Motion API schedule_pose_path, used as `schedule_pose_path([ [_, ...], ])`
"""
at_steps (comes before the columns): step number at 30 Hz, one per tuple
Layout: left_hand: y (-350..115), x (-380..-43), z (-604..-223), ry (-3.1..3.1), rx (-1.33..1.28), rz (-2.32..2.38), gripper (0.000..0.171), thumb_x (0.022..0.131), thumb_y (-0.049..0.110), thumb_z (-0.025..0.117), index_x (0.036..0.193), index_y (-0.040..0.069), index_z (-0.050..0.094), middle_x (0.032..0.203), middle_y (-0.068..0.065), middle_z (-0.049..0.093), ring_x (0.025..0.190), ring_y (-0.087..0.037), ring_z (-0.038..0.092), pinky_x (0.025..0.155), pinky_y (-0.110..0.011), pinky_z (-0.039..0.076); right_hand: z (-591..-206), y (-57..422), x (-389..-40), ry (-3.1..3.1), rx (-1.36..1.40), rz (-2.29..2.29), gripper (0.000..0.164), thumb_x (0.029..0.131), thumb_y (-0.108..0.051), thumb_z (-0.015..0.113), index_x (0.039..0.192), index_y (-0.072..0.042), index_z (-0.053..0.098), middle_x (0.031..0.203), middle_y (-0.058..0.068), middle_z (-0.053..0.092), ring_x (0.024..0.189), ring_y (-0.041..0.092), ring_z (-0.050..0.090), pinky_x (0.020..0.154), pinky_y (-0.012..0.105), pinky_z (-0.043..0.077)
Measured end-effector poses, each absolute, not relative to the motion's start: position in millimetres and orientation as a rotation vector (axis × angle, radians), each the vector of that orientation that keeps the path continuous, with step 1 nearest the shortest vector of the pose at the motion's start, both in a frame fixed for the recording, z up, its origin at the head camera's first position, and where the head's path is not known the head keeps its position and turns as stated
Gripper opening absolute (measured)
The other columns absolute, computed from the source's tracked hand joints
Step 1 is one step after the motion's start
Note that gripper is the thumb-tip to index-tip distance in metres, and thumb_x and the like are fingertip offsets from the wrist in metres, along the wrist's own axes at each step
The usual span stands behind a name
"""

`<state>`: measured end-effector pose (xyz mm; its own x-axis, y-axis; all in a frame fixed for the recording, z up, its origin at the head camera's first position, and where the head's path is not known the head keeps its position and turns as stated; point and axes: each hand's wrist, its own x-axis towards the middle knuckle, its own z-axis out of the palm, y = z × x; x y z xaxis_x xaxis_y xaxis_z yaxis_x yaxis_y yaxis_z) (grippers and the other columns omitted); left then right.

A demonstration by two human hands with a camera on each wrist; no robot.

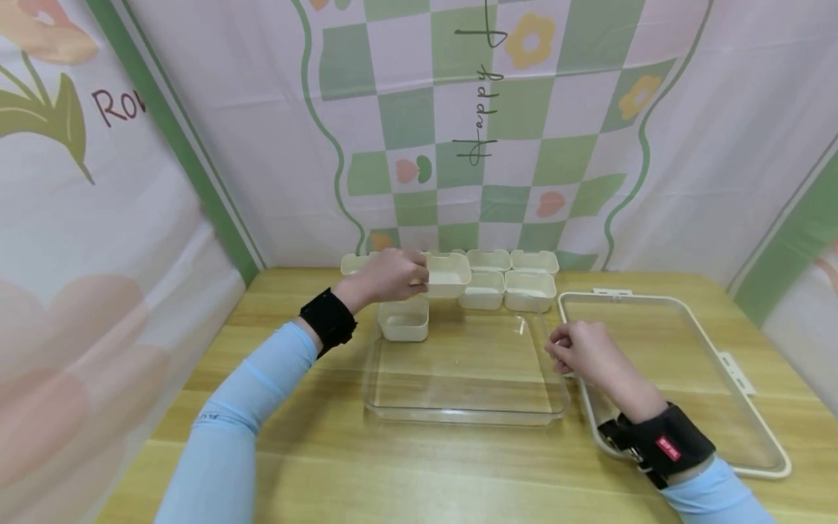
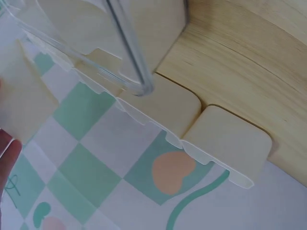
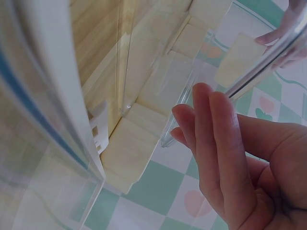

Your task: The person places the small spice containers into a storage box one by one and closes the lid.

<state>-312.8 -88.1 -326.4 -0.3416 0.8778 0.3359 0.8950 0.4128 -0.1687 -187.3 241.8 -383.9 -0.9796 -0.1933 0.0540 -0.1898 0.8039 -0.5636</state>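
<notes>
“Happy” (image 1: 481, 113) sideways on checked cloth (image 1: 409, 120), “Ro” (image 1: 110, 107) and a cut-off letter (image 1: 140, 101) on left cloth (image 1: 131, 196), unreadable red label (image 1: 668, 447) on black strap (image 1: 690, 439)

So the worktop (image 1: 314, 451) is pale yellowish wood with the grain showing, and there's a printed back cloth (image 1: 262, 145) hanging right behind it, kinda creased. It's got a green-and-white check pattern (image 1: 519, 108) framed by a wavy green line (image 1: 644, 149), plus two yellow flowers (image 1: 530, 40) and a pinkish heart (image 1: 551, 204). "Happy" lettering (image 1: 481, 109) runs up it sideways, lol. The left cloth (image 1: 157, 291) has a big orange bloom (image 1: 59, 44), some dark red letters (image 1: 118, 107) and a green stripe (image 1: 177, 131); another green band (image 1: 799, 240) sits over on the right.
</notes>
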Motion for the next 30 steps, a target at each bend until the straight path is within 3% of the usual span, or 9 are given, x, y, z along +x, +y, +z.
schedule_pose_path([
  [17,-70.8,-297.8,-325.7,-2.269,-1.534,-0.008,0.01,0.083,0.026,0.071,0.079,0.017,0.073,0.079,0.005,0.064,0.071,-0.01,0.06,0.06,-0.024,0.048,-382.2,240.0,-185.4,2.979,-0.314,-0.891,0.014,0.087,-0.004,0.062,0.09,0.009,0.064,0.072,0.011,0.068,0.054,0.012,0.063,0.049,0.02,0.05],
  [30,-59.6,-291.5,-329.9,-2.276,-1.585,-0.06,0.009,0.084,0.021,0.071,0.078,0.015,0.071,0.079,0.004,0.063,0.07,-0.007,0.061,0.062,-0.021,0.048,-383.7,241.6,-186.5,2.959,-0.302,-0.936,0.016,0.087,-0.003,0.061,0.093,0.012,0.063,0.075,0.015,0.069,0.055,0.013,0.063,0.05,0.022,0.052],
])
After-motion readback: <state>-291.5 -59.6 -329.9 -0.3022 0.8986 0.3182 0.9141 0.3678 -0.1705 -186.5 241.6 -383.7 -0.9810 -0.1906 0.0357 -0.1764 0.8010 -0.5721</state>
